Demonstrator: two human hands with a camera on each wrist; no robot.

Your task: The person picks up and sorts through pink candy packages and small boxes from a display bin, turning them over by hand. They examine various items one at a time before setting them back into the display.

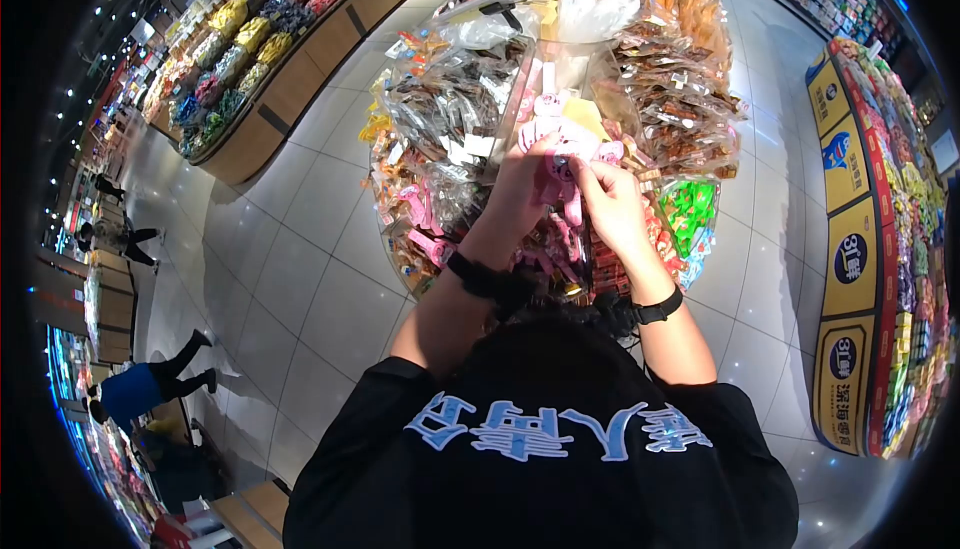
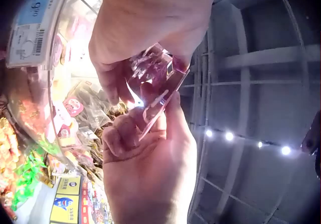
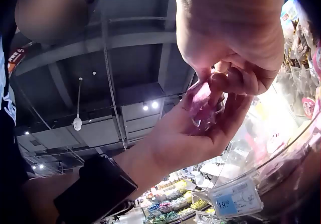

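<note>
Both hands meet over the snack display, holding a small pink plastic packet (image 1: 561,171) between them. My left hand (image 1: 528,181) grips it from the left, its fingers curled around the pink wrapper (image 3: 202,102) in the right wrist view. Thumb and fingers of my right hand (image 1: 612,199) pinch the packet from the other side. In the left wrist view, the right hand (image 2: 148,153) has the packet's thin edge between thumb and curled fingers. The packet's contents are hidden. Just beyond the hands lie more pink printed packets (image 1: 545,134) in a clear bin.
Dark-wrapped snacks (image 1: 440,99) fill the left side of the display, brown packs (image 1: 675,89) the right, and green packets (image 1: 688,207) the near right. A price tag (image 3: 235,200) hangs on the bin's rim. Yellow-panelled shelving (image 1: 850,264) stands right; a person in blue (image 1: 130,392) is far left.
</note>
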